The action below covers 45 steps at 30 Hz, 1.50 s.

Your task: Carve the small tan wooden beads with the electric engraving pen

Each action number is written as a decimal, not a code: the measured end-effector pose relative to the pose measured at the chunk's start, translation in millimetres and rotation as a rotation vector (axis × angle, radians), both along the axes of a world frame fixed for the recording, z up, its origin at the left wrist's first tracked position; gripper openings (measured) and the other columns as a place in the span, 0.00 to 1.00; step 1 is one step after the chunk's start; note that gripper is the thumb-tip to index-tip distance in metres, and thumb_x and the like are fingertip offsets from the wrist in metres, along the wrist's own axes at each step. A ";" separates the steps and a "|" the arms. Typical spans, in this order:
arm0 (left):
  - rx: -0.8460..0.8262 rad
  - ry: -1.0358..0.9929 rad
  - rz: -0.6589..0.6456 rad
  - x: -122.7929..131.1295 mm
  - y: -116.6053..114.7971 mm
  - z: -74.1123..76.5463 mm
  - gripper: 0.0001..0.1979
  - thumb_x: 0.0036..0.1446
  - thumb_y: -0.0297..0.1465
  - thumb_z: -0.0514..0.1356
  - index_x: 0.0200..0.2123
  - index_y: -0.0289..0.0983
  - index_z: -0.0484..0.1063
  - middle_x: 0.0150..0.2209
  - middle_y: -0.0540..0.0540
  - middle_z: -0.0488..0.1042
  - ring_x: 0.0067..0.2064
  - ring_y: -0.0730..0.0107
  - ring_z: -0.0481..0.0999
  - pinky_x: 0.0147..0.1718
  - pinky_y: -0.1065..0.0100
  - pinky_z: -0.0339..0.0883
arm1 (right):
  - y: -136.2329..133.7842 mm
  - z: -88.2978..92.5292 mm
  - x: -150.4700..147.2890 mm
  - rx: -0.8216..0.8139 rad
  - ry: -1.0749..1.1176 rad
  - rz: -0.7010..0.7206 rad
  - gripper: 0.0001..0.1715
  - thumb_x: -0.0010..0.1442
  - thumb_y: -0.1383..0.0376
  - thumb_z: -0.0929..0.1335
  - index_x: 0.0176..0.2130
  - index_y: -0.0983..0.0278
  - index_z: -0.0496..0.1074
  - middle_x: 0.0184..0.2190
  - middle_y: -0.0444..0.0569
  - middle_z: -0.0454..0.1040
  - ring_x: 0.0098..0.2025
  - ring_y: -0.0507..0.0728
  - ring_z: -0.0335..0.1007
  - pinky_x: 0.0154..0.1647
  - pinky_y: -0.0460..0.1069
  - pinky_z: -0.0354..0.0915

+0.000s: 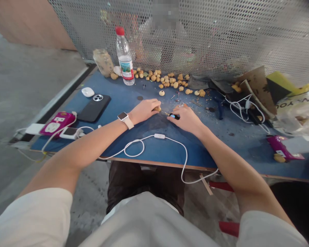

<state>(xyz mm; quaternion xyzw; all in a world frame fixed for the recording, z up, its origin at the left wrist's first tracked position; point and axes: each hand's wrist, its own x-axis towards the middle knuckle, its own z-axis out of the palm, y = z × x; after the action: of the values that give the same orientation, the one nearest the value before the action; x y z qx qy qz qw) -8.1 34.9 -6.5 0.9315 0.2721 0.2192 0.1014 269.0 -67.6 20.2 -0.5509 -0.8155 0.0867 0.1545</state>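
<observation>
My left hand (145, 109), with a watch (123, 116) on its wrist, is closed around a small tan round piece (158, 108) that looks like a nut or a bead. In my right hand (187, 118) is a dark handheld tool (175, 117) with a blue-lit spot. Its thin metal tip points left at the round piece; whether the two touch I cannot make out. Just beyond my hands lies a pale round piece with a dark hole (161, 93). Fine chips and crumbs are scattered past my right hand.
Many similar pieces (167, 81) line the perforated screen (208, 37). A water bottle (125, 63), jar (103, 63), phone (95, 108) and purple power strip (57, 122) stand left. A white cable (134, 141) loops along the front edge. Blue-handled pliers (219, 108) and bags (296, 99) lie right.
</observation>
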 end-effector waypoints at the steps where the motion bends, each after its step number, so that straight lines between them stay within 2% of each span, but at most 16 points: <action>1: -0.003 0.000 -0.008 -0.3 -0.3 0.7 0.05 0.78 0.24 0.71 0.50 0.38 0.81 0.54 0.39 0.88 0.55 0.51 0.89 0.55 0.57 0.78 | 0.5 -1.2 0.4 0.009 -0.006 -0.005 0.18 0.84 0.55 0.75 0.40 0.57 0.88 0.49 0.58 0.93 0.56 0.70 0.87 0.65 0.62 0.77; 6: -0.010 -0.002 -0.038 -1.7 -1.4 5.1 0.03 0.79 0.25 0.70 0.49 0.39 0.81 0.53 0.39 0.88 0.53 0.52 0.90 0.55 0.57 0.78 | 2.0 -4.7 1.7 0.039 -0.038 -0.017 0.21 0.85 0.54 0.74 0.39 0.57 0.88 0.49 0.58 0.93 0.56 0.71 0.88 0.64 0.63 0.79; 13: -0.021 -0.006 -0.043 -1.9 2.5 3.9 0.04 0.78 0.24 0.71 0.49 0.39 0.83 0.52 0.39 0.90 0.54 0.52 0.91 0.57 0.57 0.80 | 2.5 -7.7 1.3 0.015 -0.096 0.001 0.18 0.86 0.55 0.74 0.48 0.59 0.92 0.54 0.61 0.93 0.60 0.72 0.88 0.65 0.63 0.78; 20: -0.027 0.000 -0.052 -0.9 4.8 2.3 0.05 0.78 0.23 0.71 0.51 0.37 0.85 0.54 0.37 0.92 0.57 0.50 0.92 0.61 0.54 0.81 | 1.7 -4.8 3.1 0.007 -0.107 0.028 0.20 0.87 0.54 0.72 0.49 0.60 0.92 0.55 0.61 0.92 0.60 0.71 0.87 0.65 0.63 0.78; 28: -0.050 0.022 -0.078 -0.5 4.3 3.3 0.08 0.81 0.25 0.67 0.56 0.37 0.87 0.56 0.36 0.92 0.62 0.49 0.90 0.69 0.50 0.79 | -4.2 -8.3 -3.4 0.008 -0.070 -0.028 0.21 0.88 0.52 0.72 0.50 0.58 0.92 0.54 0.59 0.91 0.56 0.69 0.87 0.59 0.61 0.79; 31: -0.055 0.001 -0.087 -1.8 4.3 2.1 0.11 0.82 0.25 0.66 0.59 0.37 0.89 0.61 0.35 0.90 0.64 0.50 0.89 0.72 0.49 0.79 | -4.4 -9.6 -3.7 0.015 -0.062 -0.026 0.21 0.88 0.51 0.71 0.50 0.57 0.92 0.54 0.59 0.91 0.56 0.70 0.87 0.60 0.62 0.79; 35: -0.060 -0.016 -0.071 -1.7 4.3 0.2 0.14 0.82 0.25 0.67 0.62 0.38 0.90 0.66 0.34 0.87 0.65 0.51 0.89 0.72 0.51 0.80 | -4.1 -10.0 -3.8 0.024 -0.056 -0.028 0.21 0.88 0.52 0.71 0.49 0.57 0.92 0.54 0.60 0.92 0.57 0.71 0.87 0.61 0.63 0.79; 42: -0.046 0.029 -0.057 -0.5 3.6 2.2 0.13 0.84 0.25 0.66 0.62 0.36 0.90 0.62 0.33 0.90 0.63 0.49 0.91 0.69 0.51 0.82 | -5.7 -4.2 -6.0 0.016 -0.025 -0.037 0.22 0.87 0.53 0.71 0.42 0.57 0.88 0.47 0.58 0.92 0.51 0.69 0.86 0.57 0.60 0.77; 45: -0.033 0.012 -0.049 -1.1 3.5 1.4 0.10 0.84 0.26 0.67 0.59 0.36 0.89 0.60 0.34 0.91 0.61 0.50 0.91 0.67 0.51 0.82 | -6.4 -0.3 -6.3 0.013 0.014 -0.036 0.23 0.87 0.53 0.72 0.39 0.57 0.85 0.46 0.57 0.91 0.51 0.69 0.86 0.58 0.60 0.76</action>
<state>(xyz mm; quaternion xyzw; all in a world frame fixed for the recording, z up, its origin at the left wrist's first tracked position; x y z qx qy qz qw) -9.2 38.5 -5.1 0.9374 0.2535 0.2063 0.1203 262.7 -74.0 19.9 -0.5640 -0.8048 0.0825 0.1655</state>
